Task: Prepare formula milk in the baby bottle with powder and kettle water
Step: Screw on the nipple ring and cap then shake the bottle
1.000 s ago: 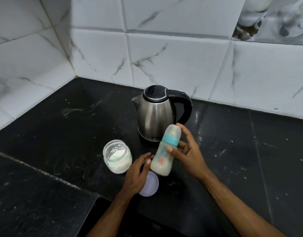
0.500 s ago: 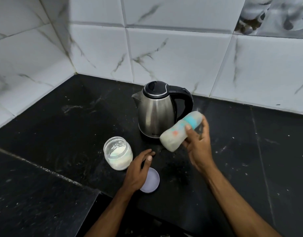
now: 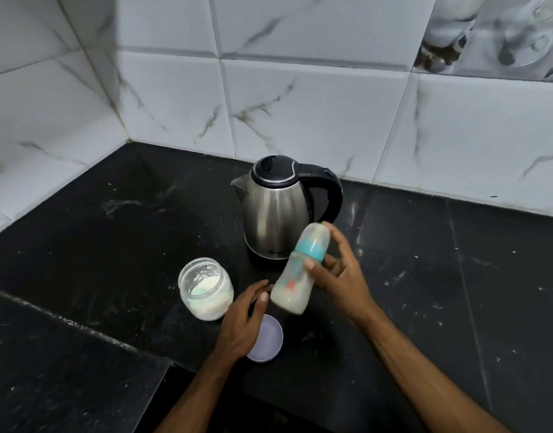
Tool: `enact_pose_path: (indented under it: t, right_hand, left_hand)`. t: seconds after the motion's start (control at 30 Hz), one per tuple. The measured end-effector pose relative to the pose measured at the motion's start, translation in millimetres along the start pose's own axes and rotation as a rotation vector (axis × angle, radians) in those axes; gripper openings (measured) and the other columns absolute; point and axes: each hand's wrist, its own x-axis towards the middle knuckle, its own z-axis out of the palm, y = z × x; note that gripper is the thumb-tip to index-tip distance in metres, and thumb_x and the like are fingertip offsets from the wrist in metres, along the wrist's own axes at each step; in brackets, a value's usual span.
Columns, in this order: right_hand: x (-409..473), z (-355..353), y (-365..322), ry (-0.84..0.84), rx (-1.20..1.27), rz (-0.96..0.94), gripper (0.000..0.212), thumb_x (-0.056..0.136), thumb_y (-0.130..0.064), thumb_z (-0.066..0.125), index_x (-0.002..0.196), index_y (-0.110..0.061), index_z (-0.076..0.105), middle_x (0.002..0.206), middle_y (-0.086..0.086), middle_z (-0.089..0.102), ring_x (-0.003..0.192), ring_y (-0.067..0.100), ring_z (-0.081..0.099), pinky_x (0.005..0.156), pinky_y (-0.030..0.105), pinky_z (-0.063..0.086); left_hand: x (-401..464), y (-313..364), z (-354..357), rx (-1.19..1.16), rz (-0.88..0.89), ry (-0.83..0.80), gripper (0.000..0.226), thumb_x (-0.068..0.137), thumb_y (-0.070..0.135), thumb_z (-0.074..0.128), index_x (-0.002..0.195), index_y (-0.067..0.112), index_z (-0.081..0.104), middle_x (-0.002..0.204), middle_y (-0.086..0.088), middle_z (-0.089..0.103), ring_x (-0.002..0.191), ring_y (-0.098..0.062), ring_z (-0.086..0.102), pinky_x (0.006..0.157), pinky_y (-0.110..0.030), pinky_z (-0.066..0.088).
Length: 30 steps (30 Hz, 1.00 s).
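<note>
Fingers of our right hand (image 3: 337,276) curl round the baby bottle (image 3: 300,270), holding it tilted above the counter (image 3: 112,245) before the kettle (image 3: 275,210). Our left hand (image 3: 242,323) rests loosely open over the lid (image 3: 269,342); the capped bottle looks milky white.

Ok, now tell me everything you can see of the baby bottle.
The baby bottle looks like translucent plastic, with a teal collar ring and a clear cap over the teat end. It holds milky white liquid, and a small orange-red mark shows on its side. It is off the black counter, tilted, cap end up and to the right, in front of the steel kettle. The right hand has it in its grip around the middle; the left hand hangs near its base, contact unclear.
</note>
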Motion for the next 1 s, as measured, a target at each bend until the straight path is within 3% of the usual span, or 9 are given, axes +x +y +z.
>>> enact_pose_path:
  t: [0.1, 0.17, 0.27, 0.43, 0.6, 0.77, 0.9, 0.93, 1.0]
  right_hand:
    - [10, -2, -5, 0.174, 0.235, -0.043, 0.074, 0.081, -0.021, 0.075, 0.143, -0.032, 0.038, 0.108, 0.003, 0.073, 0.102, 0.026, 0.070, 0.075, 0.038, 0.059]
    - [7, -1, 1, 0.132, 0.175, -0.023, 0.074, 0.085, -0.018, 0.074, 0.146, -0.031, 0.035, 0.113, 0.008, 0.072, 0.102, 0.027, 0.069, 0.076, 0.041, 0.059]
    - [-3, 1, 6, -0.052, -0.040, 0.030, 0.079, 0.073, -0.027, 0.080, 0.140, -0.037, 0.040, 0.126, 0.017, 0.063, 0.109, 0.030, 0.068, 0.079, 0.039, 0.059]
    - [10, -4, -3, 0.170, 0.251, -0.018, 0.087, 0.071, -0.034, 0.085, 0.144, -0.030, 0.037, 0.112, 0.008, 0.071, 0.101, 0.026, 0.070, 0.076, 0.040, 0.059]
    - [-1, -5, -3, -0.150, -0.063, 0.048, 0.087, 0.066, -0.025, 0.086, 0.139, -0.036, 0.040, 0.122, 0.016, 0.067, 0.107, 0.030, 0.069, 0.079, 0.038, 0.059]
    - [15, -12, -14, 0.153, 0.214, -0.058, 0.083, 0.076, -0.024, 0.081, 0.145, -0.031, 0.035, 0.106, 0.005, 0.074, 0.100, 0.026, 0.069, 0.073, 0.039, 0.060]
    - [-4, -4, -9, -0.128, -0.052, 0.036, 0.089, 0.062, -0.032, 0.090, 0.136, -0.039, 0.041, 0.119, 0.014, 0.068, 0.105, 0.029, 0.069, 0.077, 0.038, 0.059]
    - [-4, -5, -9, -0.142, -0.086, 0.024, 0.088, 0.063, -0.029, 0.088, 0.136, -0.038, 0.040, 0.121, 0.015, 0.067, 0.106, 0.029, 0.069, 0.077, 0.037, 0.059]
    - [4, -6, -14, 0.011, 0.017, -0.029, 0.086, 0.065, -0.027, 0.088, 0.137, -0.036, 0.041, 0.117, 0.012, 0.069, 0.103, 0.027, 0.070, 0.076, 0.039, 0.059]
  left_hand:
    - [0, 2, 1, -0.015, 0.002, -0.001, 0.061, 0.090, 0.059, 0.038, 0.130, 0.018, 0.057, 0.121, 0.018, 0.066, 0.118, 0.008, 0.055, 0.098, -0.010, 0.039]
    - [0, 2, 1, -0.004, 0.002, 0.001, 0.062, 0.091, 0.060, 0.037, 0.131, 0.017, 0.058, 0.123, 0.014, 0.066, 0.119, 0.005, 0.056, 0.100, -0.015, 0.042]
    - [-1, 1, -1, -0.003, -0.007, -0.002, 0.063, 0.090, 0.061, 0.037, 0.131, 0.018, 0.057, 0.123, 0.018, 0.063, 0.117, 0.003, 0.057, 0.098, -0.019, 0.044]
    - [-1, 3, 1, -0.016, -0.007, 0.001, 0.061, 0.090, 0.059, 0.037, 0.130, 0.018, 0.057, 0.121, 0.020, 0.065, 0.117, 0.009, 0.055, 0.098, -0.010, 0.039]
    - [-1, 1, 0, -0.018, -0.001, 0.009, 0.061, 0.090, 0.060, 0.037, 0.130, 0.018, 0.057, 0.119, 0.024, 0.063, 0.115, 0.006, 0.058, 0.095, -0.012, 0.043]
    - [-1, 3, 1, -0.015, 0.003, 0.004, 0.058, 0.091, 0.058, 0.037, 0.129, 0.019, 0.056, 0.120, 0.018, 0.066, 0.117, 0.010, 0.055, 0.095, -0.006, 0.037]
    - [-1, 1, 0, 0.000, 0.000, 0.010, 0.055, 0.093, 0.054, 0.039, 0.129, 0.017, 0.058, 0.118, 0.025, 0.063, 0.113, 0.009, 0.057, 0.095, -0.011, 0.042]
    - [-1, 1, 0, 0.004, 0.003, 0.013, 0.055, 0.093, 0.054, 0.039, 0.129, 0.018, 0.058, 0.117, 0.026, 0.062, 0.113, 0.009, 0.057, 0.094, -0.011, 0.042]
    - [0, 1, 0, 0.000, 0.004, 0.009, 0.057, 0.092, 0.057, 0.038, 0.130, 0.018, 0.057, 0.119, 0.023, 0.064, 0.115, 0.010, 0.056, 0.095, -0.009, 0.040]
